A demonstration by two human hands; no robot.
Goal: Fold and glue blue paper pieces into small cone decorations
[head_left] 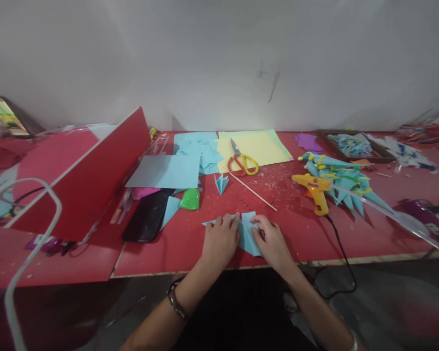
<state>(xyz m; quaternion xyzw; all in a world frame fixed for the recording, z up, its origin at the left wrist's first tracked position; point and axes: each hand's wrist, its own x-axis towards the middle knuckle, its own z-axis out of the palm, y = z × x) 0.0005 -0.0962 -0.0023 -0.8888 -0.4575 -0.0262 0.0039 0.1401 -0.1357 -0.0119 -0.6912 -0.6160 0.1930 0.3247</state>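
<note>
A grey wall [205, 58] with two thin scrawled marks stands behind a red counter [168, 256]. At the counter's near edge lies one partly folded blue paper [248, 240], between and under the two hands. The left hand [221, 239] is palm down on it, fingers slightly spread and pressing, gripping nothing. The right hand [272, 240] has its fingers curled at the paper's right edge; whether they pinch it cannot be told.

Beyond the hands are one stick [254, 191], one pleated blue piece [221, 184] and one pair of scissors [238, 157], with one orange and one yellow handle, resting on yellow sheets [267, 146]. Beside these is a pile of blue slips [201, 151], too overlapped to count.

To the left sit one green packet [190, 199], one black phone [146, 219], one large pale blue sheet [164, 171] and one red board [95, 180] standing tilted.

To the right is one yellow glue gun [316, 184], the small red mark on its handle too small to read, just beside a cluster of blue cones [346, 187]. One tray [369, 159] of scraps stands behind them.
</note>
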